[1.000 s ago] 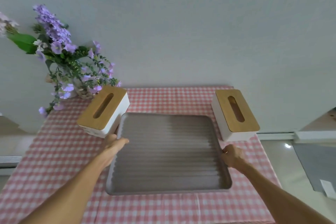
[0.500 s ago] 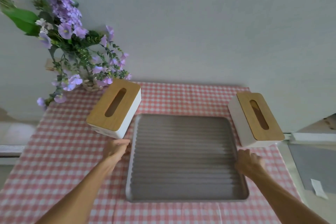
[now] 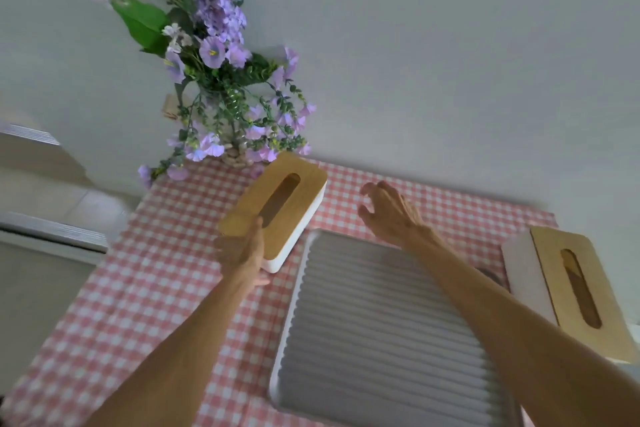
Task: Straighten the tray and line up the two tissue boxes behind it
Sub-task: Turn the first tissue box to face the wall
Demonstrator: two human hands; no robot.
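A grey ribbed tray (image 3: 377, 329) lies on the pink checked tablecloth. At its far left corner stands a white tissue box with a wooden lid (image 3: 277, 204), set at an angle. My left hand (image 3: 242, 253) lies against this box's near end, thumb on the lid. My right hand (image 3: 388, 208) hovers open above the cloth just right of the box, fingers spread, holding nothing. A second tissue box (image 3: 568, 291) stands at the tray's right side, also skewed.
A vase of purple flowers (image 3: 225, 104) stands at the back left, close behind the left box. The wall runs right behind the table. The table's left edge drops to a white unit (image 3: 52, 236); the right edge is beside the second box.
Both hands have left the tray's sides. The left hand has gone up to the left box's near end, the right arm has crossed over the tray toward that box. The view has swung left.
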